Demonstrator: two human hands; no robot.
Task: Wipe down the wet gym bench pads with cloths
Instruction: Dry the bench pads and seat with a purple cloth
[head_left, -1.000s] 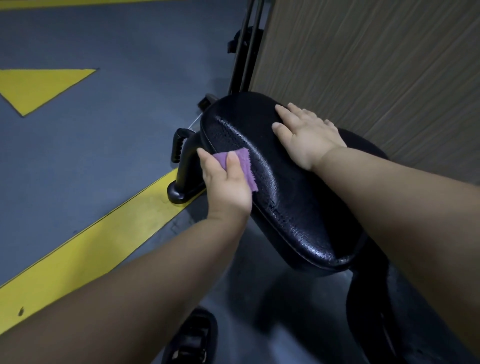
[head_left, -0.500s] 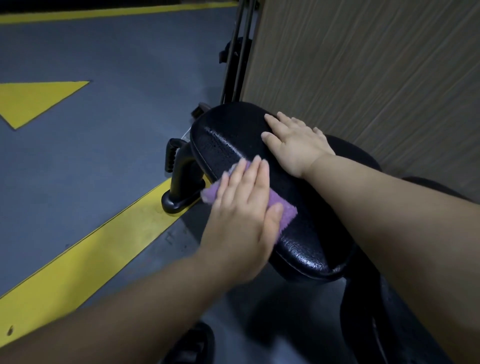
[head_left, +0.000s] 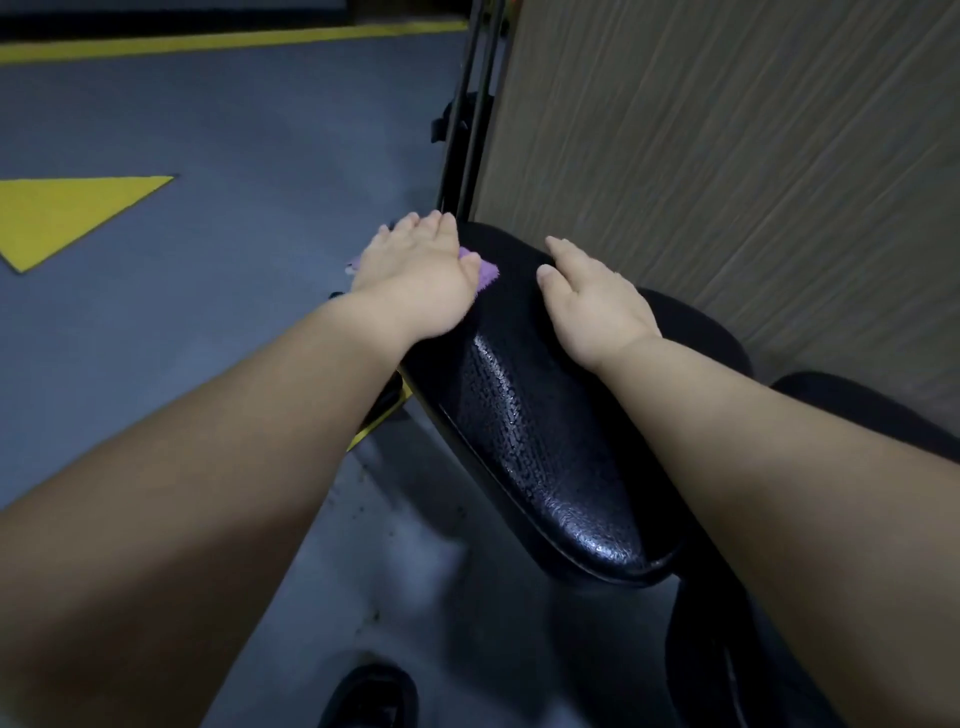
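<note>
A black textured bench pad runs from the middle of the view toward the lower right, its surface glistening with droplets. My left hand lies flat at the pad's far left end and presses a purple cloth onto it; only a corner of the cloth shows past my fingers. My right hand rests flat on the pad's right side with straight fingers, holding nothing.
A wood-grain wall panel stands close behind the pad. Black metal frame bars rise at the far end. Another dark pad sits at right. The grey floor carries yellow markings. A dark shoe shows at the bottom.
My left hand has slid the purple cloth from the pad's near left edge up to its far end. My right hand has stayed in place on the pad.
</note>
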